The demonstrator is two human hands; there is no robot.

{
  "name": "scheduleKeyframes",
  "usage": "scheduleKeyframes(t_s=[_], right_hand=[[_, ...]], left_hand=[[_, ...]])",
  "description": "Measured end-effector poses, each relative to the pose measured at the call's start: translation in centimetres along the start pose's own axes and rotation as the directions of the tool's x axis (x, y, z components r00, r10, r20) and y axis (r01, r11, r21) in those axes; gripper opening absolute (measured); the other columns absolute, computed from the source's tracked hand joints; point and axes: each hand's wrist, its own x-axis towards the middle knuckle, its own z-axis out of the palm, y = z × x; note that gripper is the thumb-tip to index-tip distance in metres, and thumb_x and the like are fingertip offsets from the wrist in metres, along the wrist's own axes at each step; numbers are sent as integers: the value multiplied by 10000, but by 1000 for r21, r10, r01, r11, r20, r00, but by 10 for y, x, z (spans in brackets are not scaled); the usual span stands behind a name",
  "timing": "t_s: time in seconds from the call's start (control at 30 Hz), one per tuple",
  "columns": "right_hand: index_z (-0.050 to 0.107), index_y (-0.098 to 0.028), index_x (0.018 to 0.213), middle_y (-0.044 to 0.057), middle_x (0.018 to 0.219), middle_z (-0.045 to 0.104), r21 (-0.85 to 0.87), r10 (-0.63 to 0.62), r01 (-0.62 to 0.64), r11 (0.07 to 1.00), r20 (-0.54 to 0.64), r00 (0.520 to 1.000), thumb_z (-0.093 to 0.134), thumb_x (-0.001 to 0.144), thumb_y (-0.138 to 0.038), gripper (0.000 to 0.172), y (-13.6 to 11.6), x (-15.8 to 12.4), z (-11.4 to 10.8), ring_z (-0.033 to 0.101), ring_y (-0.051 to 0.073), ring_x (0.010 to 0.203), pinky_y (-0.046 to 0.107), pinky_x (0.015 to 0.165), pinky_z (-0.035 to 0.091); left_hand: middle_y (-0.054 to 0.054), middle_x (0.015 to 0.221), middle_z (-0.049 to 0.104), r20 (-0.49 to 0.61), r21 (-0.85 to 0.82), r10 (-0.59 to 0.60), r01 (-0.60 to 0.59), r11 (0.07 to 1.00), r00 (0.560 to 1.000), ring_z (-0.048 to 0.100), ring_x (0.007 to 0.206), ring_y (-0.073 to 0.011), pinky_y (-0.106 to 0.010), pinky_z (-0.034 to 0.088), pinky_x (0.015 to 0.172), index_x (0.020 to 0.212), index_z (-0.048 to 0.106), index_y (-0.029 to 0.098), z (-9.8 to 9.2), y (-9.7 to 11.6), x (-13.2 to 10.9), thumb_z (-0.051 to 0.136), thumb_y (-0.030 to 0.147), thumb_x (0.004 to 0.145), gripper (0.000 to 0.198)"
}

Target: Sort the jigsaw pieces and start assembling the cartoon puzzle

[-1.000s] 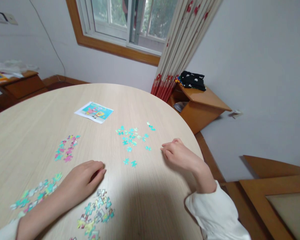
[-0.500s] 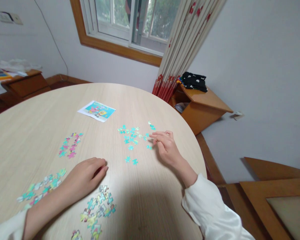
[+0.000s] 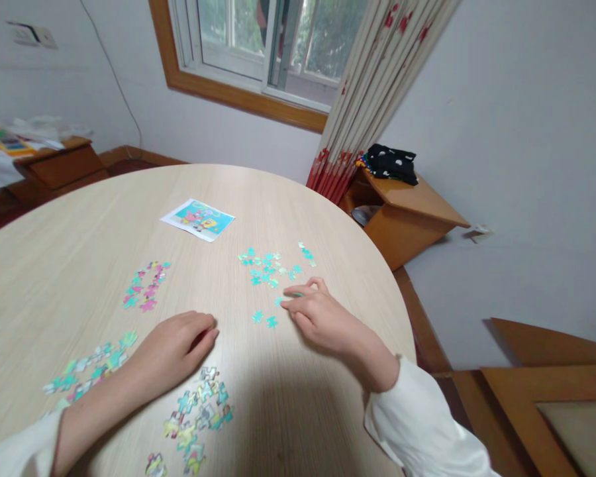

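My right hand [image 3: 320,318] is over the right part of the table, fingers stretched out and slightly apart. Its fingertip touches a teal puzzle piece [image 3: 279,301], and another teal piece [image 3: 298,295] shows between the fingers. Just beyond lies a loose cluster of teal and pale puzzle pieces [image 3: 264,268]. A short diagonal row of pieces [image 3: 306,254] sits to its right, and two loose teal pieces [image 3: 264,319] lie nearer me. My left hand [image 3: 181,344] rests on the tabletop with curled fingers, and nothing shows in it. Mixed puzzle pieces [image 3: 201,411] lie below it.
On the round wooden table [image 3: 258,192] lies a printed cartoon picture [image 3: 201,220]. A ring of pink and teal pieces [image 3: 146,286] is on the left, with another group [image 3: 92,364] beside my left forearm. A wooden cabinet [image 3: 402,212] holding dark cloth [image 3: 391,163] stands past the table edge.
My right hand has moved nearer to me and left, away from the diagonal row, uncovering its lowest piece. One teal piece below the cluster has shifted right. My left hand stays in place.
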Motion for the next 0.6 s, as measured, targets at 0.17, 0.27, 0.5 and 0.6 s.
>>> scheduleKeyframes(t_s=[0.17, 0.27, 0.5, 0.6], right_hand=[[528, -193, 536, 67, 685, 657, -54, 166, -162, 985, 73, 983, 333, 879, -85, 409, 17, -31, -21, 612, 208, 794, 427, 882, 330], [483, -199, 531, 74, 697, 662, -84, 255, -257, 963, -33, 966, 338, 873, -89, 387, 39, -28, -15, 606, 212, 793, 434, 878, 328], [611, -170, 781, 118, 1075, 692, -59, 256, -286, 956, -301, 919, 332, 858, -74, 305, 53, 3, 5, 531, 254, 1185, 474, 980, 239], [638, -179, 872, 101, 1045, 713, -6, 141, -154, 988, -370, 918, 348, 870, -87, 305, 33, 0, 7, 572, 233, 1134, 451, 964, 254]], left_hand=[[-57, 682, 603, 7, 9, -16, 16, 1000, 1000, 573, 662, -200, -318, 407, 619, 673, 479, 200, 1, 1, 1, 277, 380, 888, 345], [-61, 686, 604, 27, 25, -18, 17, 1000, 999, 576, 673, -206, -325, 408, 628, 680, 478, 198, 1, 0, 1, 263, 381, 893, 353], [-63, 708, 616, 17, 22, -8, 8, 1000, 1000, 582, 692, -206, -324, 416, 641, 706, 518, 192, 2, -3, 0, 277, 382, 899, 362], [-61, 702, 616, 9, 15, -4, 4, 1000, 1000, 580, 688, -204, -322, 416, 641, 703, 518, 191, 2, -3, 0, 281, 372, 899, 357]])
